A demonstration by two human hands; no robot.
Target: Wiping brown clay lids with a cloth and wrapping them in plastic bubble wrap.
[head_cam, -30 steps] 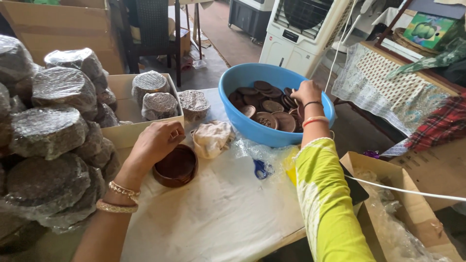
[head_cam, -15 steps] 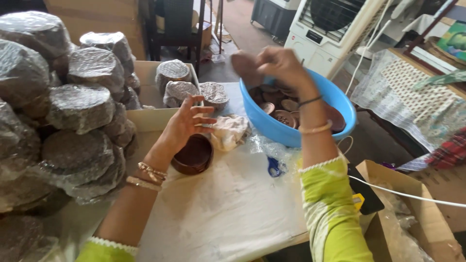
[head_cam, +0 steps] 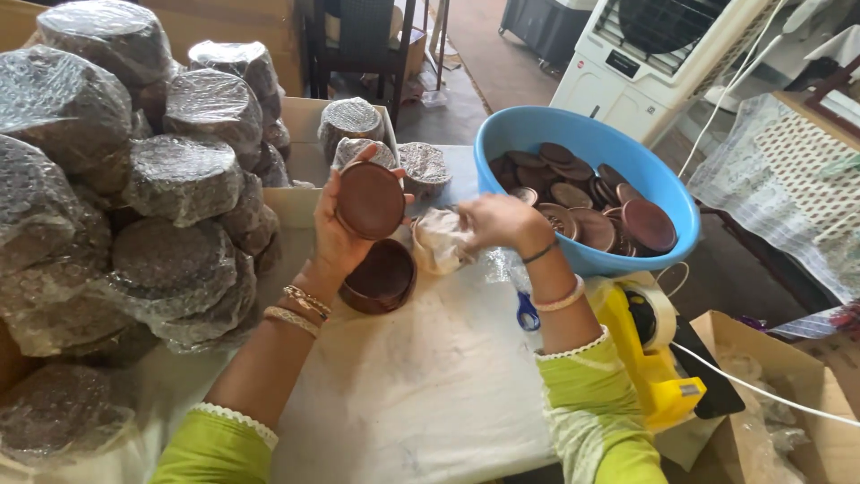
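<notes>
Near the tabletop's (head_cam: 430, 394) far edge, left hand (head_cam: 345, 237) gripping a round brown lid (head_cam: 370, 200) upright above an open brown wooden box (head_cam: 379, 278); right hand (head_cam: 497, 224) clutching a crumpled cloth (head_cam: 441, 240), just beside a blue basin (head_cam: 663, 193) of similar lids. Plastic-wrapped bundles (head_cam: 179, 179) heaped along left edge.

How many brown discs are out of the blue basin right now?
2. One brown disc is held up in the left hand; another lies on the white table just below it. More may be hidden under the right hand.
</notes>
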